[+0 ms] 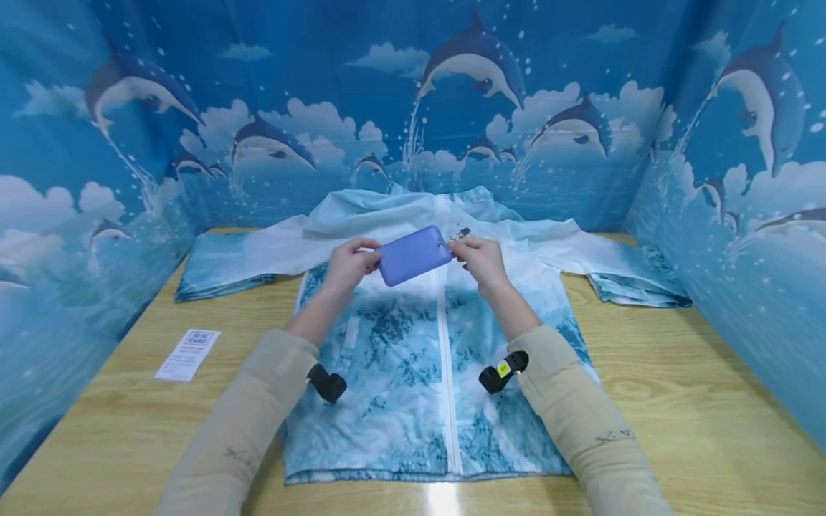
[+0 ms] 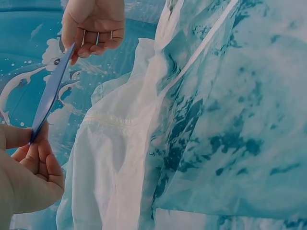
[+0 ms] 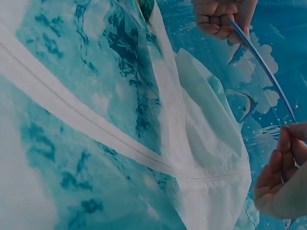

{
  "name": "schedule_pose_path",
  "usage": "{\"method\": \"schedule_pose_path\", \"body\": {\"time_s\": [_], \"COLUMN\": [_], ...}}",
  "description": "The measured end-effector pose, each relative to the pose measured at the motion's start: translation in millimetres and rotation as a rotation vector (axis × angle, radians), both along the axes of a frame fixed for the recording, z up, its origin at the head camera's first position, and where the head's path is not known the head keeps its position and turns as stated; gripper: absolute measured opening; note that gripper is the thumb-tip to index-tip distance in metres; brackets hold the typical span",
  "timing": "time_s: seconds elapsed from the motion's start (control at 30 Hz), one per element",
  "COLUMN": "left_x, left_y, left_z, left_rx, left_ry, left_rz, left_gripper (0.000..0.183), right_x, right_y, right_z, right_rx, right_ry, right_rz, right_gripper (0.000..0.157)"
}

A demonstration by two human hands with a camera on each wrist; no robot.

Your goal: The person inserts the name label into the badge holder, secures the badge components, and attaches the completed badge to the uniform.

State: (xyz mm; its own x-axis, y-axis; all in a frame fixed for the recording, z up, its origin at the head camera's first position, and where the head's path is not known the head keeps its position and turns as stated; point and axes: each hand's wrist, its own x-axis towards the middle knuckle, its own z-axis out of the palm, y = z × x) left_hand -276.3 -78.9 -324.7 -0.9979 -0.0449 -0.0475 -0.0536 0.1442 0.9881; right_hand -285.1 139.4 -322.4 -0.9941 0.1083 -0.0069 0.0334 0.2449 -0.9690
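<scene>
In the head view, a wood-grain surface (image 1: 652, 387) bears a spread teal-and-white jacket (image 1: 387, 401), its sleeves reaching toward 9 and 3 o'clock, while a white printed card (image 1: 188, 355) lies toward 8 o'clock. A dolphin-and-cloud backdrop (image 1: 361, 93) walls the space from 9 through 12 to 3 o'clock. Mid-picture, over the jacket, is a flat blue-violet case (image 1: 415, 256); the left hand (image 1: 351, 264) pinches its 9 o'clock end, the right hand (image 1: 480, 259) its 2 o'clock end, beside a small metallic clasp (image 1: 461, 233). The left wrist view shows the case edge-on toward 9 o'clock, between both hands. In the right wrist view it slants edge-on toward 2 o'clock, against the backdrop.
</scene>
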Motion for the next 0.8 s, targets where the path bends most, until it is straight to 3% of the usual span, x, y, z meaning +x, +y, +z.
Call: {"method": "schedule_pose_path", "body": {"time_s": [0.3, 0.47, 0.8], "left_x": [-1.2, -0.4, 1.3], "left_y": [-0.8, -3.6, -21.1], "left_z": [5.0, 7.7, 17.4], "left_rx": [0.028, 0.099, 0.097], "left_ry": [-0.029, -0.025, -0.008], "left_rz": [0.002, 0.021, 0.038], "left_gripper": [0.019, 0.019, 0.023], "right_x": [-0.8, -1.5, 3.5], "right_y": [-2.7, 0.8, 6.8], "right_z": [-1.9, -2.2, 2.6], "right_rx": [-0.002, 0.000, 0.016], "right_ry": [0.003, 0.012, 0.025], "right_rz": [-0.029, -0.040, 0.009], "right_gripper": [0.028, 0.029, 0.029]}}
